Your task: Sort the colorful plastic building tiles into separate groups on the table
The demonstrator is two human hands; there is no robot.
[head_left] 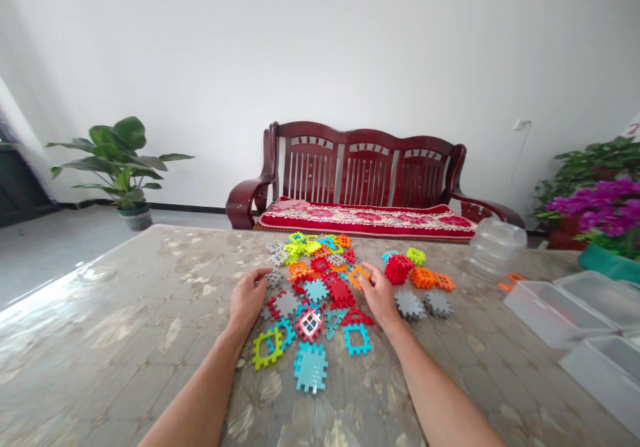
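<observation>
White wall behind, and along it from the left a potted plant [120,167] on the floor, a dark red wooden bench [360,180] with a red cushion, and purple flowers [603,207] at the far right. Nearer, a patterned table [125,313] fills the view.

On it lies a scatter of flat, notched plastic tiles [320,280] in many colours, spread from the middle of the table toward the far edge. The left hand [249,298] rests palm down at the left edge of the scatter, fingers loosely spread, their tips touching a grey tile [274,278]; it grips nothing. The right hand [379,295] sits at the right side of the main heap, fingers lightly curled, fingertips at an orange tile [358,276]; I cannot tell whether it has pinched that tile. The heap lies between the two hands. Further right sit a small cluster of tiles [417,287], a clear tub [493,247] and shallow clear trays [560,310].
</observation>
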